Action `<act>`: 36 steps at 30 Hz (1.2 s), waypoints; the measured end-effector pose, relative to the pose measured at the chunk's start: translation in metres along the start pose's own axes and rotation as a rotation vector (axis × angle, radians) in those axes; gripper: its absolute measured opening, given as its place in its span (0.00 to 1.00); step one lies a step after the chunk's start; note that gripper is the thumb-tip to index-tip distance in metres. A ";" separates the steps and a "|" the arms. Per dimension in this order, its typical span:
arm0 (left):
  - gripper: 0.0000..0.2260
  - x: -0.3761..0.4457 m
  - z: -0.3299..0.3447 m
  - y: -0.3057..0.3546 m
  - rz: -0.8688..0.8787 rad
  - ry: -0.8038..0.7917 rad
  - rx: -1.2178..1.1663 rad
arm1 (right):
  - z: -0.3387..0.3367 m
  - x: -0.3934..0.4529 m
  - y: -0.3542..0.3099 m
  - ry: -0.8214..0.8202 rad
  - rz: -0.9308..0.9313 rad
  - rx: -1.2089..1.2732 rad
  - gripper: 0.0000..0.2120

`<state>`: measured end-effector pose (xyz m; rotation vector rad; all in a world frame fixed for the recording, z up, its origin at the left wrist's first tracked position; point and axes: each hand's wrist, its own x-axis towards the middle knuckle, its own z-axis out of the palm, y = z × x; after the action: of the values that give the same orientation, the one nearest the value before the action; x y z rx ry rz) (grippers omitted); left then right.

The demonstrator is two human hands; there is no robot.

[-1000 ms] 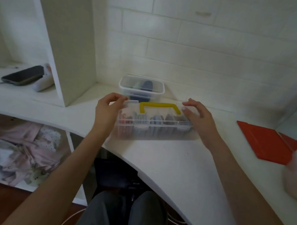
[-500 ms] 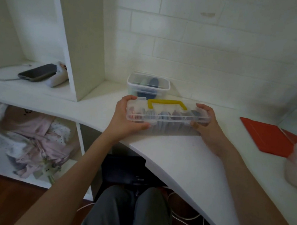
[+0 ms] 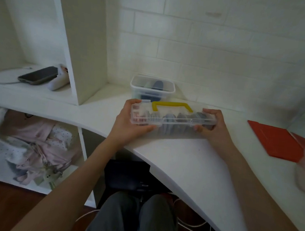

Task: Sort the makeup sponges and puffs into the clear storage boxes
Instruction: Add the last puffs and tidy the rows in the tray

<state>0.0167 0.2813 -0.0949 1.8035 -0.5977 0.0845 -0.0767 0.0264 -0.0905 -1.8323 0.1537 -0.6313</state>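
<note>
Left hand (image 3: 128, 120) gripping left end of clear compartment box (image 3: 171, 120), thumb on front edge, fingers curled over top. Right hand (image 3: 213, 126) gripping right end likewise. Box with yellow handle (image 3: 172, 106) near front edge of white desk (image 3: 190, 161), grey and pink puffs visible inside. Small lidded clear tub (image 3: 152, 88) just behind, dark sponges inside. Red folder (image 3: 278, 139) at right.

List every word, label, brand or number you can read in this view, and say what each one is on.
None can be read.
clear box with the yellow handle, gripped by the left hand and right hand: no label visible.
small clear tub behind it: no print visible.
phone on the shelf: screen dark.
red folder: plain.
</note>
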 end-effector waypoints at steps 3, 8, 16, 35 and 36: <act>0.35 0.002 0.000 0.002 -0.007 -0.007 0.000 | 0.001 0.000 0.000 0.014 -0.005 0.006 0.25; 0.40 0.004 0.000 -0.002 -0.020 0.035 -0.081 | 0.006 0.002 0.006 0.024 -0.002 0.010 0.27; 0.34 0.009 0.001 -0.003 0.004 0.032 -0.038 | 0.012 0.006 0.009 0.108 -0.009 -0.020 0.26; 0.39 0.027 0.046 0.012 0.065 -0.129 0.002 | -0.011 -0.003 0.000 0.510 -0.095 -0.437 0.09; 0.37 0.029 0.053 0.015 0.089 -0.119 0.009 | -0.018 -0.004 0.001 0.488 -0.106 -0.522 0.10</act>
<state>0.0226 0.2196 -0.0887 1.7994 -0.7627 0.0404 -0.0889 0.0129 -0.0889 -2.1552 0.5939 -1.1938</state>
